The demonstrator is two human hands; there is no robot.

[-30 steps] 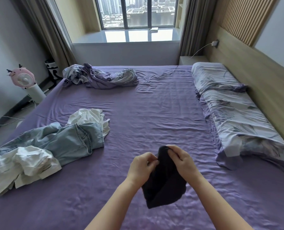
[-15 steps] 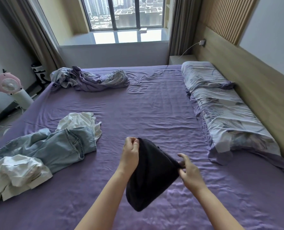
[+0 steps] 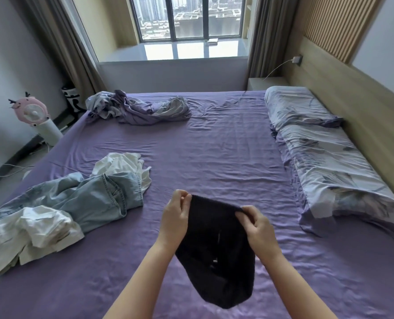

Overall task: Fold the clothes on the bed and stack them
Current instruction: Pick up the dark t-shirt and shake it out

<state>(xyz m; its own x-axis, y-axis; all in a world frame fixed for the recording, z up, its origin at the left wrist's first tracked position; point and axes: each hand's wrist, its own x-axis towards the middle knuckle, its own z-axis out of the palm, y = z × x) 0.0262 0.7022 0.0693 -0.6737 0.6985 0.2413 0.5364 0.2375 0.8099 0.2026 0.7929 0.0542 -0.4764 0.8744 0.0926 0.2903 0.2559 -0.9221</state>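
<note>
Left hand (image 3: 176, 217): raised over the bed (image 3: 214, 153), fingers curling together and pinching the top left corner of a dark garment (image 3: 216, 256), forearm reaching in from below.

Right hand (image 3: 258, 229): raised level with the left, thumb and fingers clamping the garment's top right edge, knuckles turning toward the onlooker.

Dark garment: hanging between the two sets of fingers, its upper edge stretching from one pinch to the other, the rest drooping below the fingers to a rounded end just above the purple sheet.

Jeans (image 3: 80, 199): lying crumpled to the left of the left fingers, near but apart.

White garment (image 3: 30, 233): lying bunched over the near end of the jeans, further left.

Second white garment (image 3: 124, 164): lying partly under the jeans' far end, beyond and left of the left fingers.

Bundled bedding (image 3: 140, 108): sitting at the far left corner of the bed, well beyond both hands.

Pillows (image 3: 325, 157): lying in a row along the headboard, well to the right of the right fingers.

Pink fan (image 3: 31, 111): standing on the floor, far left.
</note>
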